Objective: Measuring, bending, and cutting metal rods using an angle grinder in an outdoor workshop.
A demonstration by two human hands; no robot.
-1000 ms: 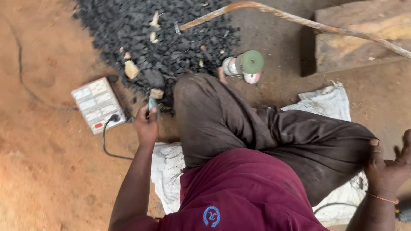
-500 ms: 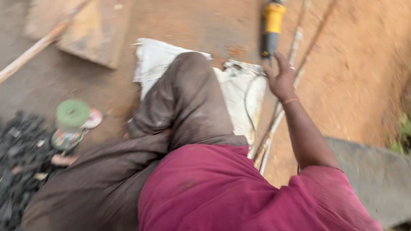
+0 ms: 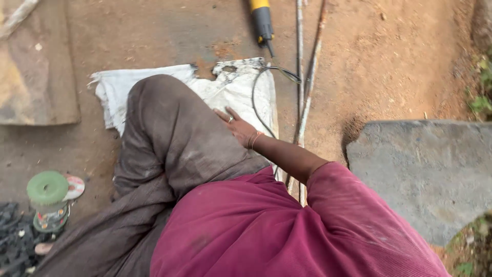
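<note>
My right hand (image 3: 237,128) lies flat on my bent knee, on the brown trousers (image 3: 169,133), fingers apart and holding nothing. It wears a ring and a thin wrist band. A yellow and black power tool (image 3: 262,20) lies on the ground well beyond the hand, and its black cable (image 3: 254,97) loops over the white sack (image 3: 230,84) under my leg. My left hand is out of the picture.
Two long thin metal rods (image 3: 307,102) run along the ground right of the sack. A grey stone slab (image 3: 425,169) lies at the right and a rusty flat plate (image 3: 36,77) at the far left. Green-topped stacked discs (image 3: 48,197) stand beside dark chips (image 3: 13,236) at the lower left.
The view swung from the dark chip pile to the right. My right hand came back from beside the yellow tool onto my knee. The left hand left the view.
</note>
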